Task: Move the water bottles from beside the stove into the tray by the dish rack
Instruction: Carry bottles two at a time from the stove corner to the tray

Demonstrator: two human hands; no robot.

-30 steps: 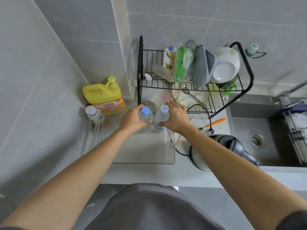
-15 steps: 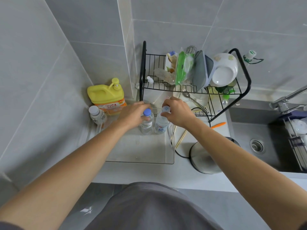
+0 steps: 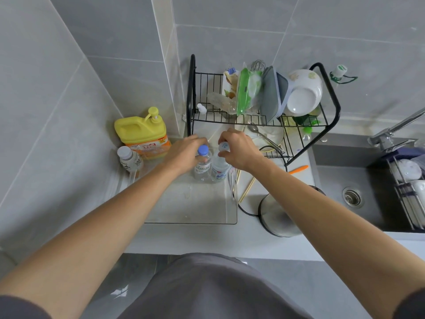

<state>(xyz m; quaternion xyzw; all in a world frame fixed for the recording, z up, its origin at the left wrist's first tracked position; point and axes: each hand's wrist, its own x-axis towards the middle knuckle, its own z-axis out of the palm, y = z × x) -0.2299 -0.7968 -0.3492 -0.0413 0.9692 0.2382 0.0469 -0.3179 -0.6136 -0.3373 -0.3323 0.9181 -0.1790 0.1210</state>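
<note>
Here, two water bottles (image 3: 202,164) stand upright in one clear tray (image 3: 190,217); left hand (image 3: 184,153) grips one, right hand (image 3: 239,150) the other at its three o'clock.

Two clear water bottles standing upright, side by side, at the far end of a clear tray (image 3: 190,217) beside a black dish rack (image 3: 331,93). Left hand (image 3: 184,153) wrapped around the blue-capped bottle (image 3: 202,164); right hand (image 3: 239,150) gripping the pale-capped bottle (image 3: 219,168) near its neck. Left of the tray, a yellow detergent jug (image 3: 142,132) and a white-capped bottle (image 3: 130,158).
</note>
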